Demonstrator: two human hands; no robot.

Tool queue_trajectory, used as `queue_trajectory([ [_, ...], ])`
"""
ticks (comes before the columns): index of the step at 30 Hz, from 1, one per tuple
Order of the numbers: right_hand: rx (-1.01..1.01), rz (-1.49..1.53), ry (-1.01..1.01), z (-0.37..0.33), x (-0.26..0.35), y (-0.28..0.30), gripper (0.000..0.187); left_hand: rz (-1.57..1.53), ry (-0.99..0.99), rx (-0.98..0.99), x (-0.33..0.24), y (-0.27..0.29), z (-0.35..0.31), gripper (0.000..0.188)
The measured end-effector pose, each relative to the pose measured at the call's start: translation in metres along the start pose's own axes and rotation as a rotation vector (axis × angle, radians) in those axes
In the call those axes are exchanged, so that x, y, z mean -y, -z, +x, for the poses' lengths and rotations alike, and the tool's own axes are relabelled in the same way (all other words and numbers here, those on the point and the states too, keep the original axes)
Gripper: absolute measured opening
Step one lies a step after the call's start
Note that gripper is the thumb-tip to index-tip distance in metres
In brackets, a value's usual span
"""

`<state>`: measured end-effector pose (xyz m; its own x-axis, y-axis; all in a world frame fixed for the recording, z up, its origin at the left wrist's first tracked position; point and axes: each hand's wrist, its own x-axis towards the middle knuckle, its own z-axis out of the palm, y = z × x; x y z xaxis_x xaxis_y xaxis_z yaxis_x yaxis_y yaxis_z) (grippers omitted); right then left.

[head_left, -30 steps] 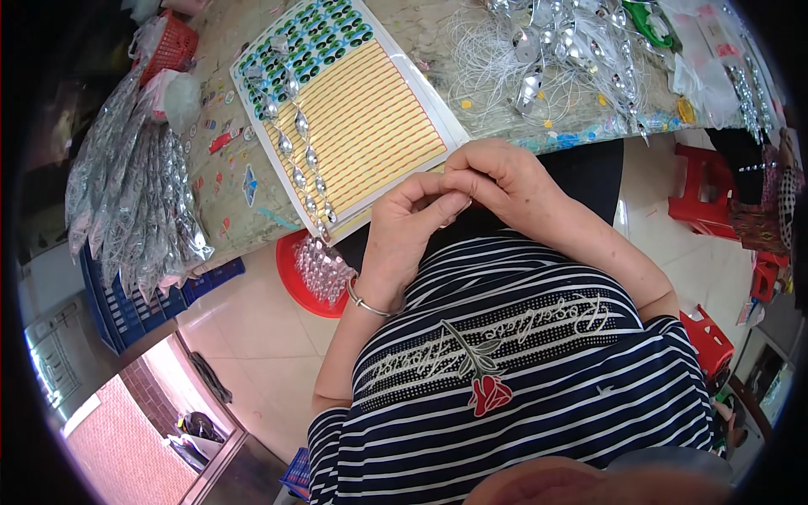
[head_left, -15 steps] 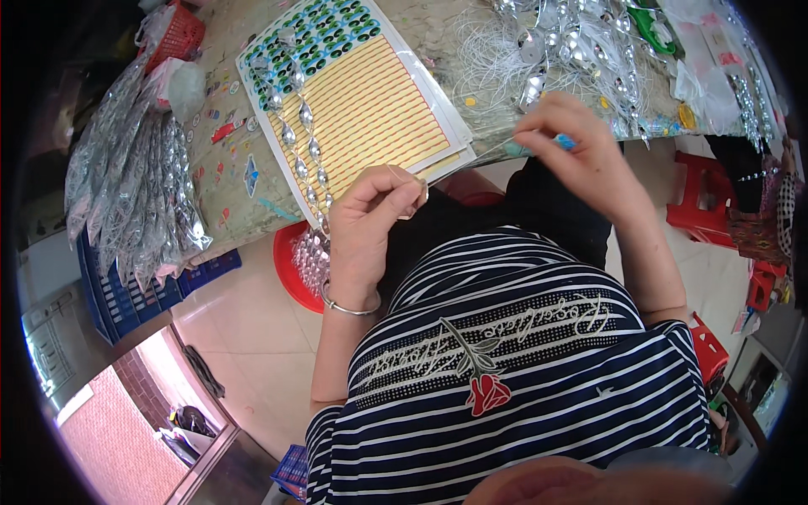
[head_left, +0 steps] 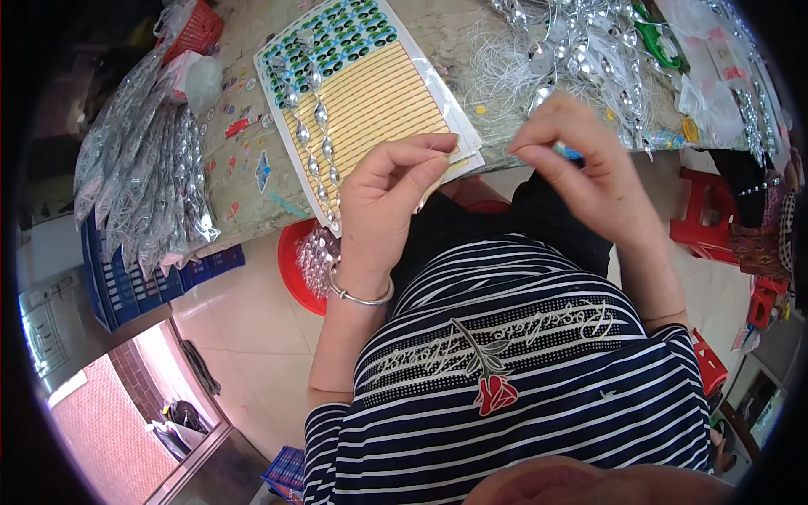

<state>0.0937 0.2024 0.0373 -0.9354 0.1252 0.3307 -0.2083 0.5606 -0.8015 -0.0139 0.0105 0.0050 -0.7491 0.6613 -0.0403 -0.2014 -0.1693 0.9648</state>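
Over the table's near edge, my left hand (head_left: 383,194) is closed in a pinch, with a fine pale thread at its fingertips. Facing it on the right, my right hand (head_left: 581,160) pinches too, its thumb and forefinger pressed together on what seems to be the same thread; the span between them hardly shows. Beyond my left hand lies a sheet of stickers (head_left: 370,93), with green oval patterns at its far end and red-striped yellow rows nearer. Two strands of silver teardrop beads (head_left: 314,164) run across it toward me.
Bundles of bagged silver strands (head_left: 143,168) hang off the table's left side above a blue crate (head_left: 126,295). Silver bead strands with white threads (head_left: 581,59) lie at the back right. A red basin (head_left: 290,269) with clear beads stands below; a red stool (head_left: 703,215) is at right.
My left hand has moved up and to the right, nearer my right hand, and its fingers reach further out. The right hand stays nearly in place. The whole view has shifted slightly.
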Motion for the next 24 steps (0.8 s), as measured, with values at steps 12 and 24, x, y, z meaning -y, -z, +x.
queue_trajectory([
  [12, -0.080, -0.174, 0.102, 0.007, -0.006, -0.017, 0.010, -0.076, 0.152, 0.114, 0.007, -0.012, -0.003, 0.006],
  [24, -0.240, 0.047, -0.147, -0.006, -0.026, 0.002, 0.008, -0.043, 0.222, 0.134, 0.019, -0.002, -0.010, 0.008],
])
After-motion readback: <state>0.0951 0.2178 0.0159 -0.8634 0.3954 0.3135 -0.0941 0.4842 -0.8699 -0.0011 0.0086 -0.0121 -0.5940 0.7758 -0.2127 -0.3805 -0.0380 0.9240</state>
